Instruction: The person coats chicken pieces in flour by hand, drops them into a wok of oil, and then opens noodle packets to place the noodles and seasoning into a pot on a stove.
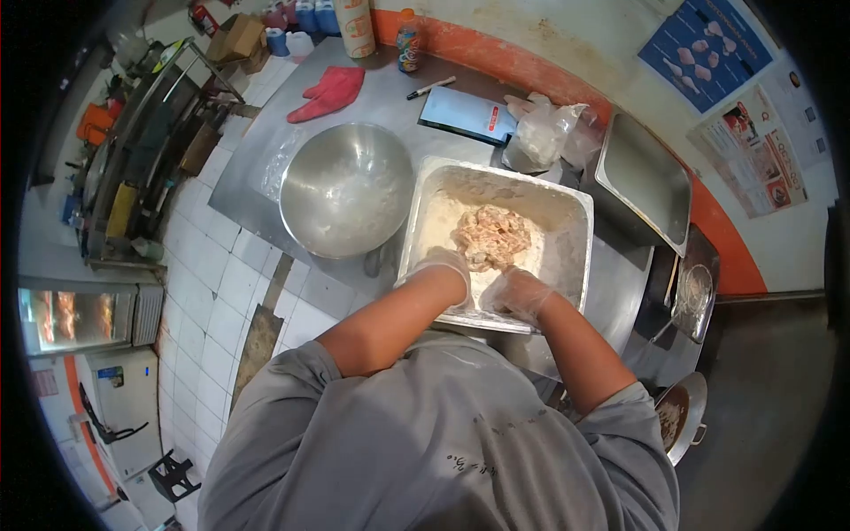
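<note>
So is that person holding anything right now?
Cannot be told. The gloved left hand and right hand are down in the floury rectangular metal tray beside the pale heap of coated pieces; fingers too blurred to show a hold.

I couldn't read the posters (708, 49); flour (438, 226) hid the fingertips of my left hand (440, 265) and right hand (518, 294).

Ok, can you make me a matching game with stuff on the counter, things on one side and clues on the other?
Things:
1. glove
2. round bowl
3. rectangular pan
4. pen

Clues:
A. holds the floury lump
B. red, lying flat
C. beside the blue booklet
D. shiny, right next to the pan

Pairs: 1-B, 2-D, 3-A, 4-C
</note>
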Motion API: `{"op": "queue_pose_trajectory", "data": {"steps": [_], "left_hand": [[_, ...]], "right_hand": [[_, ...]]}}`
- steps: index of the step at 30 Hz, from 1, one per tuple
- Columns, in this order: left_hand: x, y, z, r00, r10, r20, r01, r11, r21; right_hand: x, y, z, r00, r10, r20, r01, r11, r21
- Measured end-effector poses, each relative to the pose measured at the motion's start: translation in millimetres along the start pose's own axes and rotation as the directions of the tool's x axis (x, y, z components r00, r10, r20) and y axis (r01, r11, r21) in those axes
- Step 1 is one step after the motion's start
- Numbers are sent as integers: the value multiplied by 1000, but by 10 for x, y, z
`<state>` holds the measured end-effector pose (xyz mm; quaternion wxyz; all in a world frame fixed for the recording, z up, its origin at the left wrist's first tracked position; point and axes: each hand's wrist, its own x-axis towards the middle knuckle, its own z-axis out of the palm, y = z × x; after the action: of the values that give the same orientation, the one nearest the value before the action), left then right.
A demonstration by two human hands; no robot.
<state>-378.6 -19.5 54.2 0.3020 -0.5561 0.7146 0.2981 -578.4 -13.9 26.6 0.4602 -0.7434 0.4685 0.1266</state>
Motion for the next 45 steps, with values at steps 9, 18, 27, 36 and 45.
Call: {"op": "queue_pose_trajectory", "data": {"steps": [9,18,27,36,45], "left_hand": [[13,2,-15,971,203,127,-176,964,-198],[243,-407,180,872,260,-414,-485,560,-671],[514,-211,-402,961,-195,-196,44,807,-589],[743,-271,-176,880,182,-438,-427,707,-564],[-236,-210,-122,962,-79,-260,-11,944,-329]], "right_hand": [[293,285,247,985,97,142,-150,887,437],[-521,-516,-333,928,188,-322,218,428,877],[783,441,-198,781,410,-471,-255,898,359],[297,-175,-207,842,114,-527,88,936,342],[-157,-101,-235,910,339,-239,-353,936,-18]]}}
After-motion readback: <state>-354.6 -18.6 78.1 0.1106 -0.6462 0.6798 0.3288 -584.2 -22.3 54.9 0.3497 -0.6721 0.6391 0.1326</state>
